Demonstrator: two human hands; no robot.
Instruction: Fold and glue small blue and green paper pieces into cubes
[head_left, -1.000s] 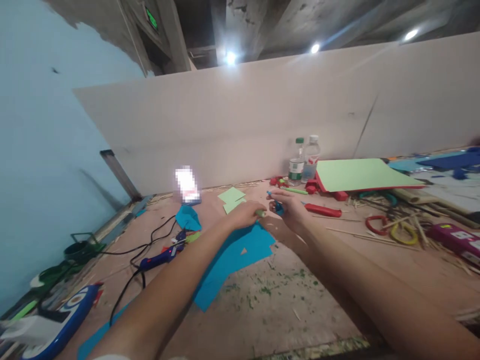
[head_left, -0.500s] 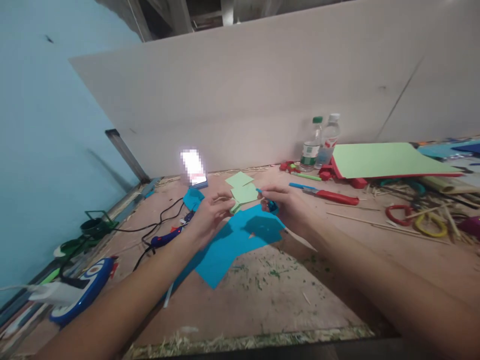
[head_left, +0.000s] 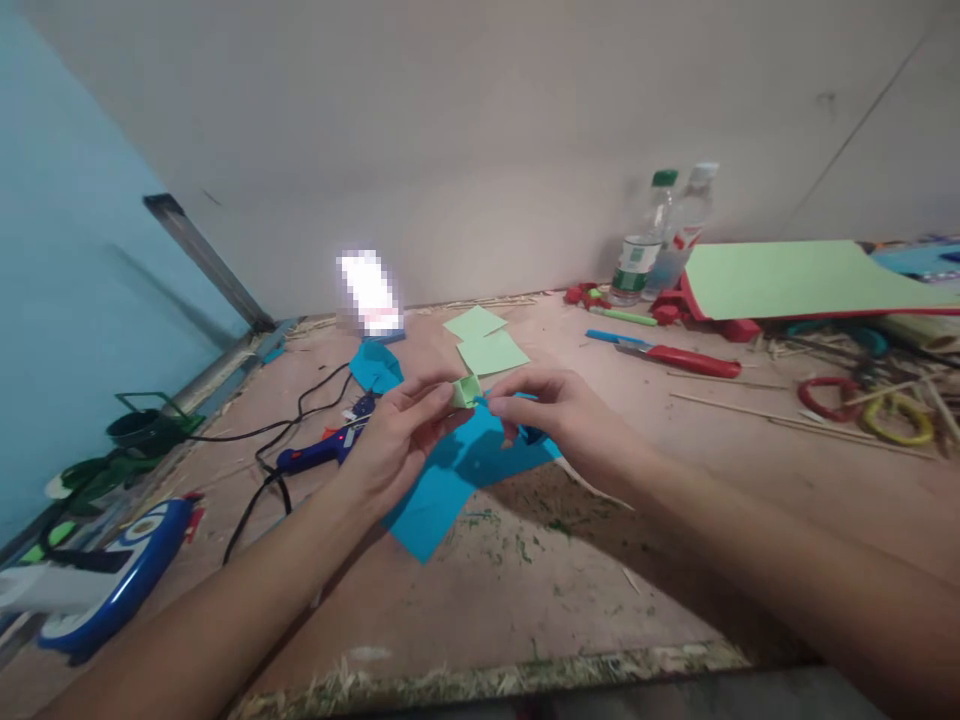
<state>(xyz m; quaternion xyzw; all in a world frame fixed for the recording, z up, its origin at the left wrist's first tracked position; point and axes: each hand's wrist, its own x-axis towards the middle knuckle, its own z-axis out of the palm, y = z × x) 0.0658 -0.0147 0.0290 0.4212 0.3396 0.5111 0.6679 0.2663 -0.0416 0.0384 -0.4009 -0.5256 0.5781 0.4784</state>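
My left hand (head_left: 401, 435) pinches a small folded light-green paper piece (head_left: 468, 391) between thumb and fingers, held above the table. Beside it, my right hand (head_left: 559, 420) is closed too; its fingertips touch the same green piece and a small blue tool (head_left: 533, 435) shows under its palm. Below both hands a blue paper sheet (head_left: 450, 480) lies flat on the wooden table (head_left: 540, 590). Two light-green paper squares (head_left: 484, 340) lie just beyond the hands.
A blue glue gun (head_left: 319, 452) with a black cord lies left of the hands. A red-handled knife (head_left: 667, 353), two bottles (head_left: 664, 240), a large green sheet (head_left: 795, 280), tape rings (head_left: 862, 405) and sticks lie to the right. A lit phone (head_left: 367, 292) leans on the back board.
The view tilted down and the hands came nearer. The left hand turned palm-up and now holds the green piece together with the right hand's fingertips.
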